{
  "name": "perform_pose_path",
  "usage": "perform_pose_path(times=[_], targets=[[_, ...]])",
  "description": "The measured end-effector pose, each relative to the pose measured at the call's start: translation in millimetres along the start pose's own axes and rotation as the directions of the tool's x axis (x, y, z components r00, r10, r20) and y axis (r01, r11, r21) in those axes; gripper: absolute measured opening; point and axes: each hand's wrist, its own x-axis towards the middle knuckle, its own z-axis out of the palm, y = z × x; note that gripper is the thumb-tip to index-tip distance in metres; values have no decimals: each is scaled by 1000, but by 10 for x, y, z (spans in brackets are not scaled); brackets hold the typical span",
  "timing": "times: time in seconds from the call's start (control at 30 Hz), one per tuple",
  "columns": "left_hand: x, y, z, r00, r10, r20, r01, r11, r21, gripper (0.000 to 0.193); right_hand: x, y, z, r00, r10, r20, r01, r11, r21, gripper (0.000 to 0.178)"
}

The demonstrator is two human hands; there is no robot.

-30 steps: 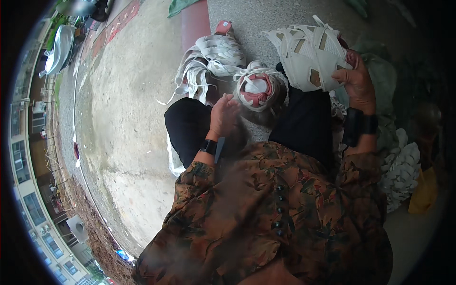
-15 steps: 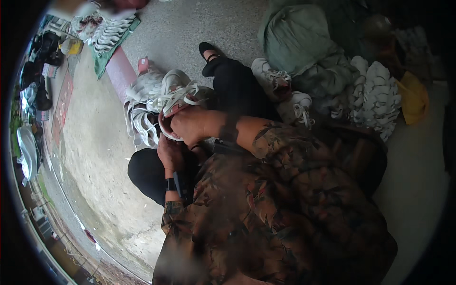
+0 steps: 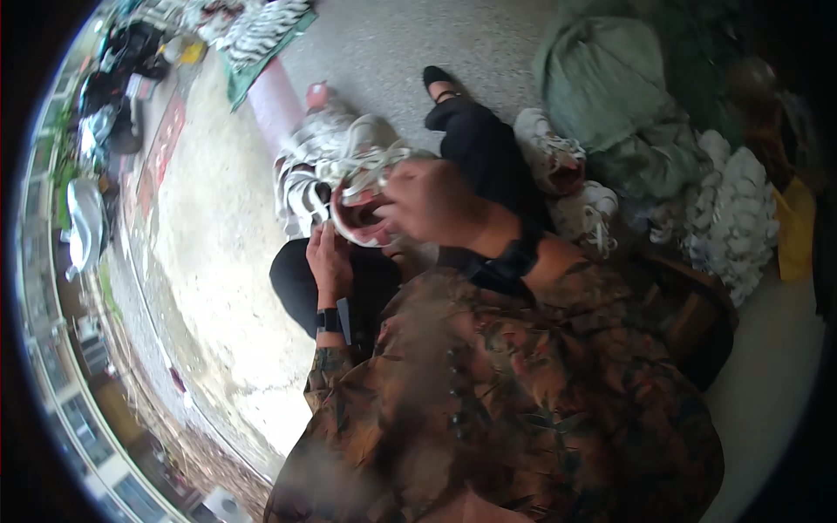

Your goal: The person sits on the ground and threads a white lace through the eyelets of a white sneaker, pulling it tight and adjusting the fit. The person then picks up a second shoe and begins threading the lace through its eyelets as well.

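Your right hand (image 3: 427, 199) is out of the opening now! Half a second ago it sat over the mouth of the white lace-up shoe (image 3: 364, 179), hiding it; now it is at the right edge, fingers bent and blurred, and you don't let me tell whether they pinch the lining or only brush it. Your left hand (image 3: 330, 268) stays at the heel, fingers drawn together against its left side; whether they grip, I can't tell. What does that shift mean? As I judge it, the mouth lies clear to your eye and both hands can work around the heel end.

And here's the shoe, just beyond your left knee (image 3: 292, 279), toe pointing away from you, heel toward you. It's white outside, with a reddish-pink lining (image 3: 349, 215) around a gaping mouth, and white laces (image 3: 373, 164) looped loosely across the front.

Farther out, a heap of white shoe pieces (image 3: 301, 196) crowds its left side. Over to your right, two more white shoes (image 3: 545, 144) lie beyond your other leg, near a green sack (image 3: 602, 78) and a stack of white pieces (image 3: 731, 213).
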Motion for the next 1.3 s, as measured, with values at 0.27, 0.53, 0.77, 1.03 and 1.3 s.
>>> perform_pose_path(times=[0.27,0.53,0.77,1.03,1.3], targets=[[-220,558,-905,810,393,-436,-275,910,309,9,-566,884,-428,891,453,1,-386,761,-521,43],[72,-1196,-2068,963,-203,-177,269,778,568,38,-420,820,-226,790,611,57,-418,603,-680,54],[1051,-873,-2207,947,-108,-303,214,914,345,22,-450,1070,-282,861,498,98,-328,694,-641,47],[1992,-723,-1925,943,315,108,-164,156,974,19,-316,998,-261,784,610,118,-409,649,-641,44],[2238,-970,-1969,937,306,167,-173,-7,985,8,-100,868,-160,722,675,149,-423,602,-677,44]])
